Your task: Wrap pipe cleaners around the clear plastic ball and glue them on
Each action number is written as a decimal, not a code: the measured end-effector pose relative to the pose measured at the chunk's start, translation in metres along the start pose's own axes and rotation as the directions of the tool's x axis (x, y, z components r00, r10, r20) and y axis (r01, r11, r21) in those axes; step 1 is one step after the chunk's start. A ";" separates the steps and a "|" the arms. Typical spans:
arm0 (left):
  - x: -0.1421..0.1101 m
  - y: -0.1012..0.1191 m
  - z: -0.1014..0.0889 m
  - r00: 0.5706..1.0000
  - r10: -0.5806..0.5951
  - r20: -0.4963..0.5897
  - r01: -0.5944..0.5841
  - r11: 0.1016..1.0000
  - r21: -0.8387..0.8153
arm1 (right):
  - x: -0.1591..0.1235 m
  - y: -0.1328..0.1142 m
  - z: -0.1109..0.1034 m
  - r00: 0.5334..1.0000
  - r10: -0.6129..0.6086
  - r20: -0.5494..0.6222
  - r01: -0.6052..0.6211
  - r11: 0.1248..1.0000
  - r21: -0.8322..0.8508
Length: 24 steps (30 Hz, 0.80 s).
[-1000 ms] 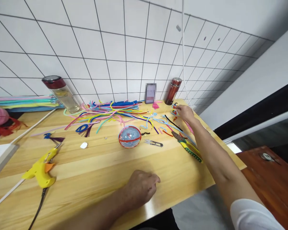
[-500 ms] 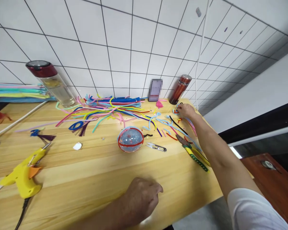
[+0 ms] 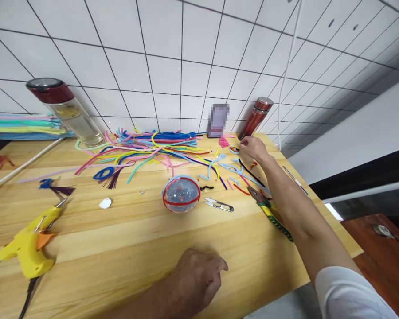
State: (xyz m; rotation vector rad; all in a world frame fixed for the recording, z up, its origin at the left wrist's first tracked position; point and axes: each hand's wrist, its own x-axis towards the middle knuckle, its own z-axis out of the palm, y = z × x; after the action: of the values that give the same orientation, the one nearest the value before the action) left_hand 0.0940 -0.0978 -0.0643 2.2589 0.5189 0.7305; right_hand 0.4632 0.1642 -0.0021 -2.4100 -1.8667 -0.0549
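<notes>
My right hand (image 3: 254,148) reaches to the back right of the wooden table, fingers pinched at a small light blue and orange pipe-cleaner coil (image 3: 234,149). The fingertips are small and partly hidden. Near the front edge my left hand (image 3: 199,279) rests in a loose fist, and nothing shows in it. Beyond it sits a clear plastic ball (image 3: 181,194) banded with red and light blue pipe cleaners. Thread snips (image 3: 219,204) lie right of the ball. Pliers (image 3: 269,215) with green and yellow handles lie partly under my right forearm.
Loose pipe cleaners (image 3: 146,153) spread along the back. A glass bottle (image 3: 78,117), a phone (image 3: 218,122) and a red flask (image 3: 256,118) stand by the tiled wall. A yellow glue gun (image 3: 29,243) lies left, a pen (image 3: 295,179) at the right edge.
My right hand has moved left, to just in front of the flask, and the small coil has shifted left with it. The pen now shows beyond my right arm. My left hand stays put.
</notes>
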 end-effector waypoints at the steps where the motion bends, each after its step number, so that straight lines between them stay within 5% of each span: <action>1: 0.001 0.000 0.000 1.000 0.005 -0.011 -0.005 1.000 -0.002 | 0.000 -0.005 -0.002 0.999 -0.033 -0.014 0.033 0.999 0.004; 9: 0.003 0.002 -0.003 0.996 0.042 -0.074 -0.045 0.998 -0.038 | 0.003 -0.063 0.009 0.976 -0.214 0.032 0.215 0.977 -0.011; 24: 0.003 0.000 0.002 0.999 0.035 -0.019 -0.034 0.998 0.045 | 0.014 -0.099 0.023 0.989 -0.134 0.067 0.140 0.986 -0.094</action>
State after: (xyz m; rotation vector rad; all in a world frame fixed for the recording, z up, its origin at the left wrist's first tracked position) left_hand 0.0971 -0.0974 -0.0643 2.3094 0.5110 0.7661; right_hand 0.3708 0.2047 -0.0187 -2.3657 -2.1032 -0.0868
